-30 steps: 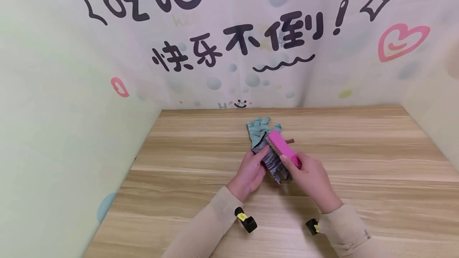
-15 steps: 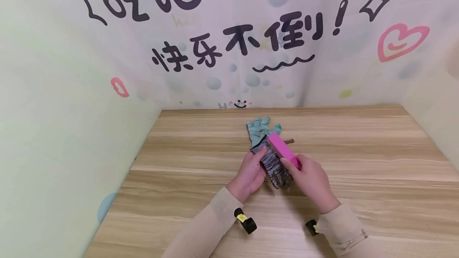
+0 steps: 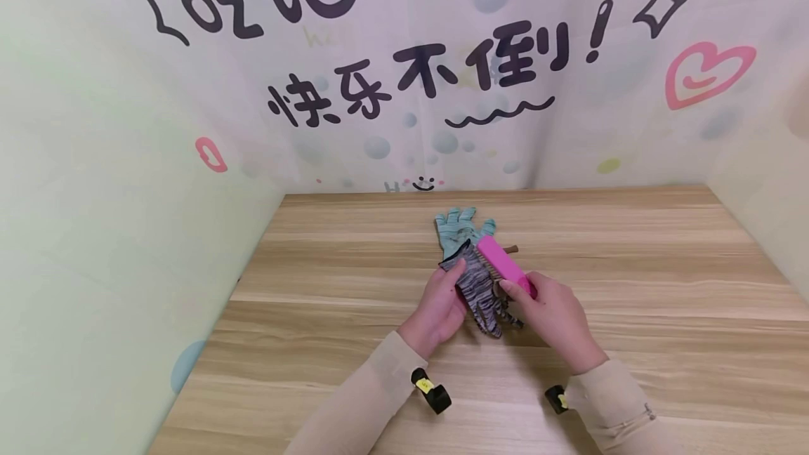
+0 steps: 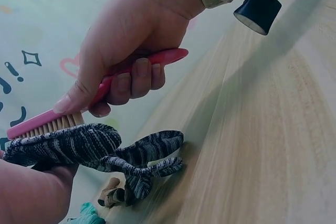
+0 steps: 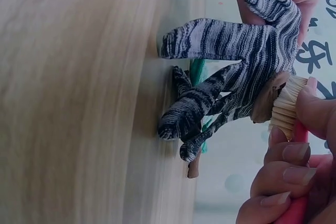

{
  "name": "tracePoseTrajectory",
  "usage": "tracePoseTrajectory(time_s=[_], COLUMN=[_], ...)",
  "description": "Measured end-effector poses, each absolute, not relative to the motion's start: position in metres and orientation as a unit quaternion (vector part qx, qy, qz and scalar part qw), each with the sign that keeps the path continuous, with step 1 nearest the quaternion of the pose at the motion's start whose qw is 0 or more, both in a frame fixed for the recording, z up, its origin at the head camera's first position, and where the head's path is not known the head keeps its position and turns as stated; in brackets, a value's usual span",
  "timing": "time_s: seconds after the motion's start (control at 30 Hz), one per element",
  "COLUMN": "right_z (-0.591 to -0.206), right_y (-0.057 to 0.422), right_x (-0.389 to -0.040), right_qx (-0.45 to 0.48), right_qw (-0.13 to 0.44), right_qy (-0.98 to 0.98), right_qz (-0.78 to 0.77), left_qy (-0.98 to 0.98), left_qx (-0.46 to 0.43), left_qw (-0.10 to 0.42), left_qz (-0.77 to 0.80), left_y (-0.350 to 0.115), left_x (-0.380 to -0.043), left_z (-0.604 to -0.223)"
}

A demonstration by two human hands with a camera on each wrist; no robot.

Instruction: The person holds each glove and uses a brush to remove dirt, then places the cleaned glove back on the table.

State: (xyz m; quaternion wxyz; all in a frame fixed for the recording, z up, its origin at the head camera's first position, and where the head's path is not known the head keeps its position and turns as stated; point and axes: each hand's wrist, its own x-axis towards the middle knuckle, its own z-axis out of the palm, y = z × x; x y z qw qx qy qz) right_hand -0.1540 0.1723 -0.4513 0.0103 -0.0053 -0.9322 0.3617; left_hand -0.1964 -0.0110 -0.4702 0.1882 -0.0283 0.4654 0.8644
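Note:
My left hand (image 3: 436,311) holds a grey-and-black knit glove (image 3: 477,290) near its cuff, with the thumb on top and the glove's fingers hanging toward me. A pink scrub brush (image 3: 503,264) is gripped by its handle in my right hand (image 3: 559,314). Pale bristles (image 5: 287,103) touch the knit glove next to a brown patch (image 5: 269,98), as the right wrist view shows. From the left wrist side, the brush (image 4: 39,121) lies along the top of the glove (image 4: 79,142). Just behind the held glove, a teal glove (image 3: 456,232) rests on the table, partly covered.
A small brown piece (image 3: 511,249) pokes out right of the brush; what it belongs to is hidden. The wood-grain table (image 3: 329,258) runs back to a white printed curtain (image 3: 354,146). Each wrist wears a black camera strap (image 3: 432,390).
The brush has shifted slightly right and down along the knit glove. The glove has tilted a little, its fingers swinging lower. My left hand has barely moved, and the teal glove stays put.

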Motion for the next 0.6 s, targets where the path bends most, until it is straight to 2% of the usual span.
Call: tracePoseTrajectory(time_s=[0.6], right_z=[-0.4524], right_y=[0.1779], right_x=[-0.1528], right_qx=[0.009], right_qw=[0.017], right_qy=[-0.933], right_qz=[0.359], left_qy=[0.430], left_qx=[-0.047], left_qw=[0.198], left_qz=[0.880], left_y=[-0.0128], left_x=[-0.1990], left_z=[-0.4687])
